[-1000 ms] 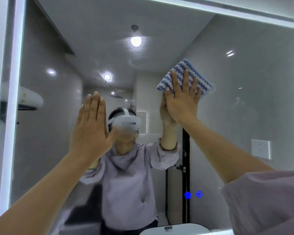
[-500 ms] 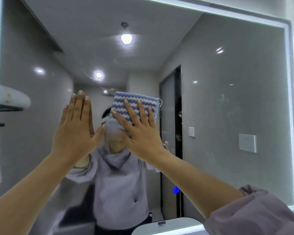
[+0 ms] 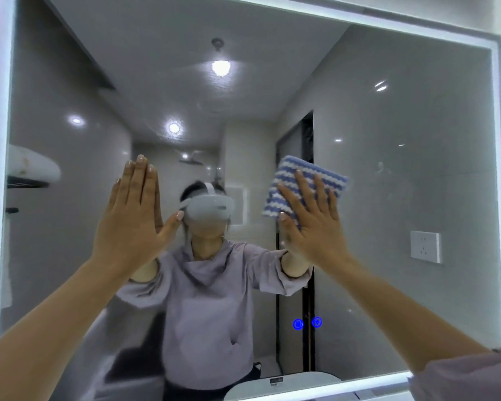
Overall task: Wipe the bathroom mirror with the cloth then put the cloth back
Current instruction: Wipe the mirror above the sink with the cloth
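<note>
Right hand [image 3: 310,227], fingers straight and spread, presses a striped blue-and-white cloth [image 3: 304,183] flat near the mirror [image 3: 402,140]'s middle, left hand [image 3: 133,215] flat on the glass toward its left edge; even pressure and overlapping strokes should prevent streaks.

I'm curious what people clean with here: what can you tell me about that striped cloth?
The cloth is a small, thick pad with wavy blue and white stripes and a nubby, knitted-looking texture. It lies flat against the mirror glass, slightly tilted, right of centre. The right hand presses it there with straight, spread fingers over its lower part; its upper edge and left side show.
</note>
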{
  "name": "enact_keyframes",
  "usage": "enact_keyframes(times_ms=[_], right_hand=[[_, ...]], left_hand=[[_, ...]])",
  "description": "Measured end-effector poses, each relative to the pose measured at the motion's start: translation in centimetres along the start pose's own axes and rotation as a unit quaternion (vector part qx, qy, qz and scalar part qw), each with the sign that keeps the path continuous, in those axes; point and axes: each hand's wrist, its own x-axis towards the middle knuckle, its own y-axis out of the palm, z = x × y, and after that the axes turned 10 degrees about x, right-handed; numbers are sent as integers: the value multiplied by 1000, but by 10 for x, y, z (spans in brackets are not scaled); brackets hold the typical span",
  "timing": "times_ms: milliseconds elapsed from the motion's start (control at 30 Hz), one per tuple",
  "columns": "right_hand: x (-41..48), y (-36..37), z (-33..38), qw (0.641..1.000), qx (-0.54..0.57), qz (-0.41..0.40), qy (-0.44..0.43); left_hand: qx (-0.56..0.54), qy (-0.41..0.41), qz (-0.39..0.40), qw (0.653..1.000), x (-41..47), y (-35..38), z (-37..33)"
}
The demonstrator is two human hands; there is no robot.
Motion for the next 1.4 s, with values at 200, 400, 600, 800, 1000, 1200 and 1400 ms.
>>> enact_keyframes(times_ms=[200,400,600,800,1000,1200,1400], right_hand=[[-17,-17,-63,983,6,-33,183],[-11,-11,-45,958,22,-55,279],[-12,1,11,963,59,-44,260],[-26,27,67,995,38,5,90],[-49,40,92,999,4,44,-16],[-50,28,78,996,26,69,-42],[-60,14,26,999,18,47,-5]], left_hand=[[4,-2,-3,1000,0,3,0],[3,-2,-6,1000,0,6,0],[-4,-4,-9,1000,1,6,-1],[-17,-4,1,1000,2,4,-1],[-20,-7,12,1000,3,4,-1],[-16,-2,18,1000,2,1,3],[-21,3,23,1000,1,0,4]])
